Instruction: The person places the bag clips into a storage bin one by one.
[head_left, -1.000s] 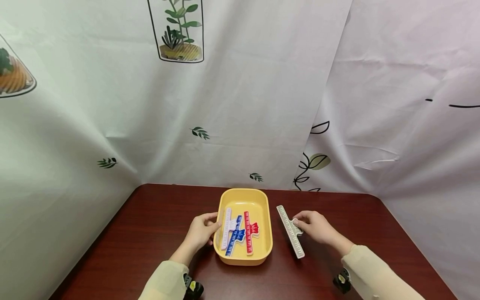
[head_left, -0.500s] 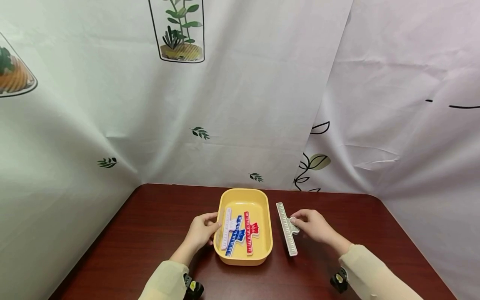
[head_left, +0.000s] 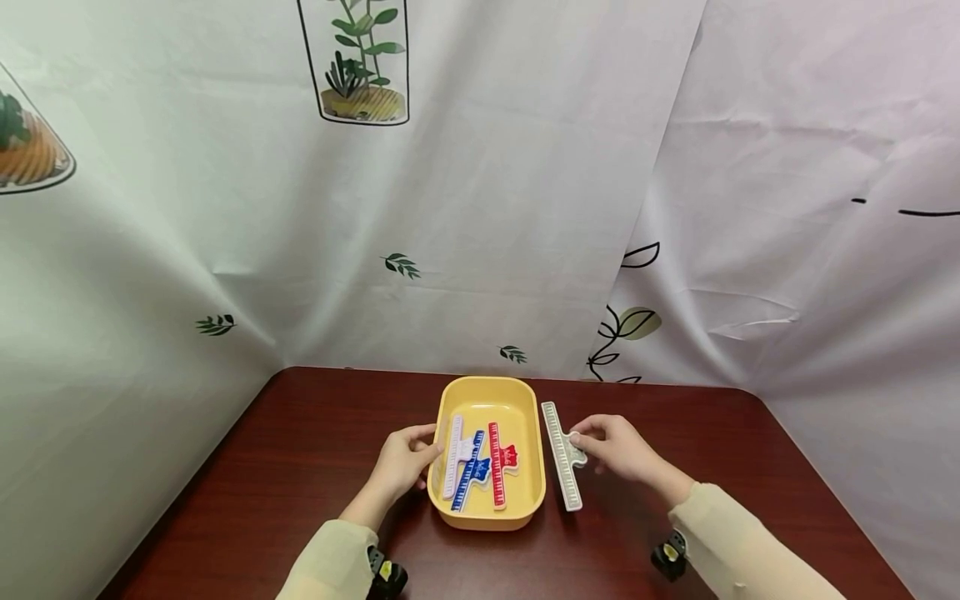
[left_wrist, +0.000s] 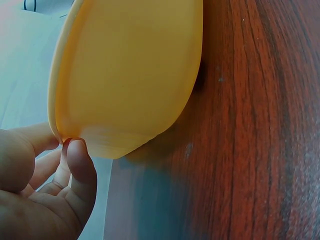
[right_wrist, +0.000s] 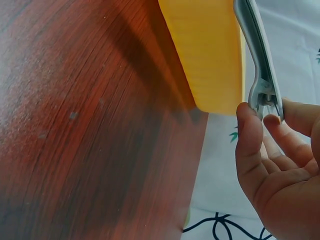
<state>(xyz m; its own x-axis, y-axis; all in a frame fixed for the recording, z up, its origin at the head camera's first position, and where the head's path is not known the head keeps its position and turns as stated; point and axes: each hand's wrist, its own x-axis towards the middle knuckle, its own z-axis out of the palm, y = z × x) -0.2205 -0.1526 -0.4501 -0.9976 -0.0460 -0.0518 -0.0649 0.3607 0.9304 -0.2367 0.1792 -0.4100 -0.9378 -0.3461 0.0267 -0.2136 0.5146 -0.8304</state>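
Note:
A yellow tray stands on the table, and my left hand pinches its left rim between thumb and fingers. Inside it lie a pale lilac clip, a blue clip and a red clip; the blue one partly overlaps the lilac. Just right of the tray, my right hand pinches a greyish-white ruler clip by its handle tab. That clip is held above the table, its long edge close beside the tray's right wall. In the right wrist view the clip appears edge-on between thumb and fingers.
The dark red wooden table carries the tray near its middle. A whitish printed cloth hangs behind the table and along both sides. Black wrist cameras sit under both sleeves.
My right hand has moved left with the greyish-white clip, bringing it close to the tray, and the clip has turned slightly. My left hand and the tray have stayed in place.

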